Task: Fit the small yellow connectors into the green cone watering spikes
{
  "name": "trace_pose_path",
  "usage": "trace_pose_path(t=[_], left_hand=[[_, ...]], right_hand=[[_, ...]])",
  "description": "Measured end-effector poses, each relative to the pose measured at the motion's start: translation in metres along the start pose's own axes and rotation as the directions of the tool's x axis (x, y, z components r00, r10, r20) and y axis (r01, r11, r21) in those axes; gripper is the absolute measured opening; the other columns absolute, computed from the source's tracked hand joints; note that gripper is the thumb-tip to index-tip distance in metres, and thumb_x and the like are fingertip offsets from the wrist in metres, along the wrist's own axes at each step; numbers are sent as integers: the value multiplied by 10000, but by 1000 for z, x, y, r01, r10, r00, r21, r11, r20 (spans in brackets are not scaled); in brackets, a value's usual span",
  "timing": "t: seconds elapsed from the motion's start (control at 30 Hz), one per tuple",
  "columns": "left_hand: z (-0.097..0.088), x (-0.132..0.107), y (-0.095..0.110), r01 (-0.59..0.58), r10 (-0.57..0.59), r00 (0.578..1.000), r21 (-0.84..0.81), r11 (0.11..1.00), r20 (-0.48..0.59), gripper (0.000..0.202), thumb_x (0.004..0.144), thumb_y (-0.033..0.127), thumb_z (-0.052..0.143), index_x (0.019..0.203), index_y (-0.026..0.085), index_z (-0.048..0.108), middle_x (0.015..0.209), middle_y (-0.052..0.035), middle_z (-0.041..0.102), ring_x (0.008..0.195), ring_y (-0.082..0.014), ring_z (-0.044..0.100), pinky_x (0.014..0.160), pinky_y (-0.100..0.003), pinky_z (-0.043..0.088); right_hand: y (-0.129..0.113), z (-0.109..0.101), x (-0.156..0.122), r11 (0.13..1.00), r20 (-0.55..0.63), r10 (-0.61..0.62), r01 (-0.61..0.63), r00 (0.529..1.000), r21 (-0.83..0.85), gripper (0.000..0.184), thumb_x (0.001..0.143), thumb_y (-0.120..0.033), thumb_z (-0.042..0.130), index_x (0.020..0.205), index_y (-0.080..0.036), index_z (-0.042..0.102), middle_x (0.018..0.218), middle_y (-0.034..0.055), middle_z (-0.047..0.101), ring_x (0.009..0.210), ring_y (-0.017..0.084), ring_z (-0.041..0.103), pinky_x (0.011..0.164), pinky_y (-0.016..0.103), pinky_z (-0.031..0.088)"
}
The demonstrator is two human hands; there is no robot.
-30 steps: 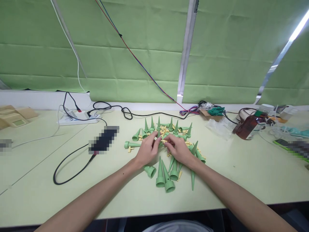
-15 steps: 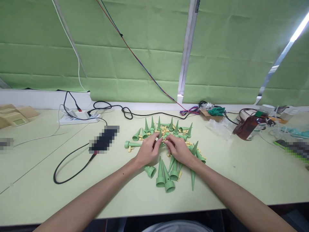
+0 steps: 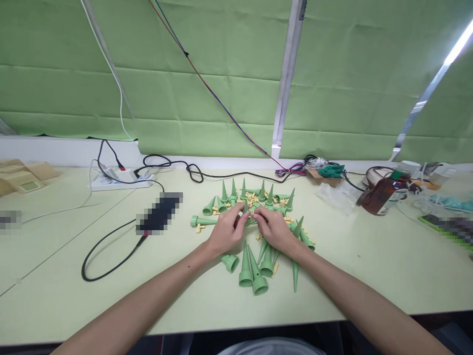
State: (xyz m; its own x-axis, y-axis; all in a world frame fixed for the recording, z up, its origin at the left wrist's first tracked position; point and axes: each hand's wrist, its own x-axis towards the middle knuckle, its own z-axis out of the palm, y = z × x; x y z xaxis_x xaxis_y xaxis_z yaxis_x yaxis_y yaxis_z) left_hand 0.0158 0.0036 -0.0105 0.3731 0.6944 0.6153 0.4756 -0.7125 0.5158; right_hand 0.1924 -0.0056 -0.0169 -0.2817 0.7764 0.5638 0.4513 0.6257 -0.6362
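Left hand (image 3: 226, 231) pinches a green cone (image 3: 245, 207), right hand (image 3: 275, 229) pinches something too small to tell; risk: either wrist brushes the upright cones (image 3: 245, 268) just beneath, toppling them.

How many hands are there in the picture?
2. The left hand is on the left side of the green cone pile, the right hand on its right side, fingertips close together over it. No other hands show.
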Motion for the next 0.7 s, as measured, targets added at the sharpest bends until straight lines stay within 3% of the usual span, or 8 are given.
trace_pose_path(t=[0.5, 0.7], left_hand=[[2, -1, -1, -100, 100, 994, 14, 995, -36, 95, 961, 235, 445, 952, 172, 515, 697, 16, 522, 532, -96, 434, 560, -235, 362], [2, -1, -2, -171, 173, 983, 27, 985, -61, 80, 952, 195, 458, 951, 169, 533, 644, 35, 481, 511, -90, 405, 536, -229, 359]], right_hand=[[1, 1, 0, 999, -14, -12, 11, 1000, -37, 318, 1001, -296, 374, 696, -208, 404, 600, -39, 408, 534, 119, 374, 539, 251, 289], [2, 2, -1, 998, -11, 16, -17, 1000, -65, 374, 1014, -337, 354, 671, -204, 417, 594, -24, 472, 527, 119, 428, 543, 256, 307]])
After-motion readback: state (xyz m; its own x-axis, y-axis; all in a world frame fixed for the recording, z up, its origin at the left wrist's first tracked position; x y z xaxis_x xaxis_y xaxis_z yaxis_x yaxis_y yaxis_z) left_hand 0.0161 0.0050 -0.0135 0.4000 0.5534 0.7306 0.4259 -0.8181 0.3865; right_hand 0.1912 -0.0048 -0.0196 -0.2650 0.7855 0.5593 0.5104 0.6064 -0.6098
